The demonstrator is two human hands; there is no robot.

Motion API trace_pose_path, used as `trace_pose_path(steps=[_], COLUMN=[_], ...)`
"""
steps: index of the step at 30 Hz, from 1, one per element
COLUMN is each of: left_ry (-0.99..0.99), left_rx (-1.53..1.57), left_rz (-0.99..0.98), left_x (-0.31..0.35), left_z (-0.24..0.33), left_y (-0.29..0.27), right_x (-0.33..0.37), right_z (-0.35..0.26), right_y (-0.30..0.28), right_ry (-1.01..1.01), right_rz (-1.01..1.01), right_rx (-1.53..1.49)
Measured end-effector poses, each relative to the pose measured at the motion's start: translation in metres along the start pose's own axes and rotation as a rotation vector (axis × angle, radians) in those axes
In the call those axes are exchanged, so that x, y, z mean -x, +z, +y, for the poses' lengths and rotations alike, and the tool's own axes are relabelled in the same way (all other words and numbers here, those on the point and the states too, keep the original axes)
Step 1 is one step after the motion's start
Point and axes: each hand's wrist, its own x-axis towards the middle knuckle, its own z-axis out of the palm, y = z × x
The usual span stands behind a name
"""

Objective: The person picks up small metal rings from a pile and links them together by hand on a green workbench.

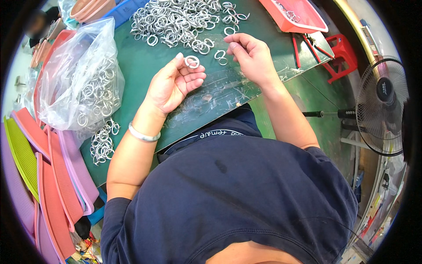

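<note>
A silvery metal ring (191,65) is held at the fingertips of my left hand (171,86), palm turned up, with the thumb against the ring's edge. My right hand (254,57) hovers to the right of it, thumb and index fingertips close together in a pinch. Whatever it may hold is too small or hidden to make out. On the green table just left of my right fingertips lie a couple of linked-looking rings (221,62). Beyond both hands spreads a large heap of similar metal rings (173,22).
A clear plastic bag (81,83) of rings stands at the left, with a small ring pile (103,143) beside it. A red basket (303,24) and red-handled pliers (296,50) lie at the far right. Stacked plastic baskets (55,193), a red stool (342,57) and a fan (382,105) surround the table.
</note>
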Motion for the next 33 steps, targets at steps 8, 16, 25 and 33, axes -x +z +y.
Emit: trace_pose_path(steps=[8,16,25,33], left_ry=[0.017,0.014,0.019,0.090], left_rx=[-0.072,-0.271,-0.354,-0.359], left_rz=[0.160,0.163,0.148,0.121], left_x=[0.003,0.006,0.008,0.010], left_z=[0.000,0.000,-0.004,-0.005], left_y=[-0.006,0.011,0.017,0.018], right_x=[0.002,0.004,0.015,0.019], right_z=[0.012,0.015,-0.008,-0.009], right_y=[-0.004,0.006,0.015,0.021], right_ry=[-0.344,-0.480,-0.556,-0.141], right_rz=[-0.020,-0.011,-0.134,-0.256], right_rx=[0.704,0.589,0.275,-0.346])
